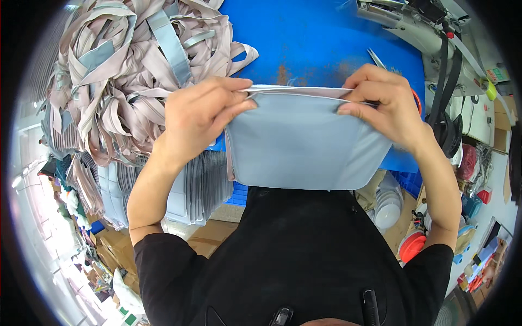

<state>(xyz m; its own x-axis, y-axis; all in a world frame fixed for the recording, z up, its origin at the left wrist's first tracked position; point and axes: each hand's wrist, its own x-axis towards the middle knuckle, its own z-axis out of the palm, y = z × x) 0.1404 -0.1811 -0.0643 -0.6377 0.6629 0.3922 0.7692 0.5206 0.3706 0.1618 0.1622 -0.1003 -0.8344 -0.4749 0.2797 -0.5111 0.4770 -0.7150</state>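
A grey-blue fabric panel point(304, 141) with a pinkish layer behind it hangs between my two hands, over the near edge of the blue table. My left hand point(204, 111) pinches its upper left corner between thumb and fingers. At the upper right corner, my right hand point(383, 100) grips the edge the same way. Along the top the layers part slightly, leaving a narrow gap between the grey-blue front and the pinkish back. The panel's lower edge reaches my black clothing.
A tangled heap of pinkish and grey fabric strips point(136, 70) covers the table's left. Below it stand stacks of folded grey panels point(198, 187). Scissors point(376, 58) lie beyond my right hand, near a sewing machine point(405, 27). The blue tabletop point(315, 32) shows worn patches.
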